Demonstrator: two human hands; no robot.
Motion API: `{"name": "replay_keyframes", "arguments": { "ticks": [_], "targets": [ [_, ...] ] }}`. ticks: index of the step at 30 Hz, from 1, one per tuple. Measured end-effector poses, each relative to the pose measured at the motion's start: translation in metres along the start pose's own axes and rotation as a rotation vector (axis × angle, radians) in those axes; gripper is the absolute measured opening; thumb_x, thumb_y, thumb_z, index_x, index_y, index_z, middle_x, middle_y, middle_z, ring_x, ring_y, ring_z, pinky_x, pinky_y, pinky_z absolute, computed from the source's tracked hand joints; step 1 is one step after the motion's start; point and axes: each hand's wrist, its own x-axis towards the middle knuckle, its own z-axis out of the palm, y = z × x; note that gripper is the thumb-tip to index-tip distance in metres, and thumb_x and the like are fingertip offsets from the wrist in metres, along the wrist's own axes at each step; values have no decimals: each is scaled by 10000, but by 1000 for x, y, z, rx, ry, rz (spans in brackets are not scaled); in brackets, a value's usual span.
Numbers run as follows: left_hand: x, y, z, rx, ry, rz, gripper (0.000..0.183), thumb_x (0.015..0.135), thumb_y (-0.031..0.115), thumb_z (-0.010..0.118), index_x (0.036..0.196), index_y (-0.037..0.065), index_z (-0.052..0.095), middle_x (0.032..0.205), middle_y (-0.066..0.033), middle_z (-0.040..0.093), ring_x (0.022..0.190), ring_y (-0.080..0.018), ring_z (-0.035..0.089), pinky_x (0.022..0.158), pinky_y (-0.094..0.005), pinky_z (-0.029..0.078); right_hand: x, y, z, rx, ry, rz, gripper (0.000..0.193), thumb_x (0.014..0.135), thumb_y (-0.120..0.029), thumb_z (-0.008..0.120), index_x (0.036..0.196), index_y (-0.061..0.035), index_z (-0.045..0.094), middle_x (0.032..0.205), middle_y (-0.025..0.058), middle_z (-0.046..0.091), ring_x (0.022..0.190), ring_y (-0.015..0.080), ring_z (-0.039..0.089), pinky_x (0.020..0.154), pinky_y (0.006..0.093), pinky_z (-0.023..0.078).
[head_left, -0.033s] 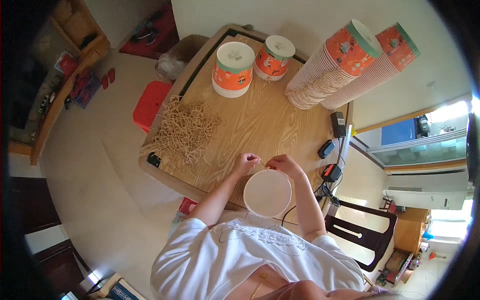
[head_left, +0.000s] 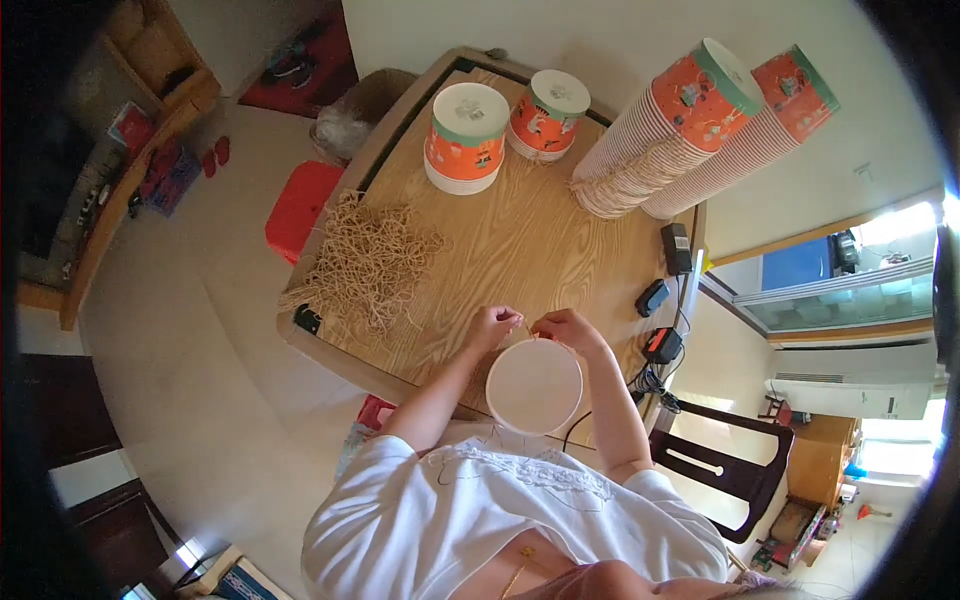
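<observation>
A white round paper tub is at the table's near edge, one of its round ends facing me. At the tub's far rim, the fingers of my right hand are closed around a short piece of tan paper cord. Just to the left, my left hand pinches the cord's other end. The fingertips of both hands are close together. A loose heap of tan cord lies on the table to the left of my hands. The tub's side is hidden from me.
Orange and green paper tubs stand upside down on the wooden table, a smaller stack beside them. Two tall nested stacks lean at the back right, cords hanging along one. Black adapters line the right edge near a dark chair.
</observation>
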Motion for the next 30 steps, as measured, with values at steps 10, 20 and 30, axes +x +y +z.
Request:
{"name": "replay_keyframes", "arguments": {
  "ticks": [10, 20, 30],
  "targets": [
    [5, 20, 24, 188, 95, 47, 133, 749, 145, 655, 826, 38, 669, 756, -82, 663, 668, -126, 622, 616, -275, 491, 14, 19, 6, 462, 30, 202, 234, 808, -265, 625, 724, -47, 622, 577, -31, 515, 463, 50, 447, 377, 220, 326],
    [8, 28, 19, 244, 73, 46, 134, 750, 183, 668, 801, 59, 668, 702, -43, 652, 624, -100, 596, 580, -268, 474, 8, 17, 0, 439, -5, 225, 183, 821, -207, 600, 767, -32, 612, 631, -8, 551, 521, 61, 501, 448, 209, 401],
    [7, 34, 24, 341, 119, 15, 124, 749, 173, 664, 793, 57, 662, 702, -59, 651, 615, -116, 603, 568, -268, 473, 12, 24, 2, 519, 15, 195, 260, 824, -287, 609, 792, -29, 622, 635, -10, 555, 513, 66, 494, 443, 208, 394]
  ]
}}
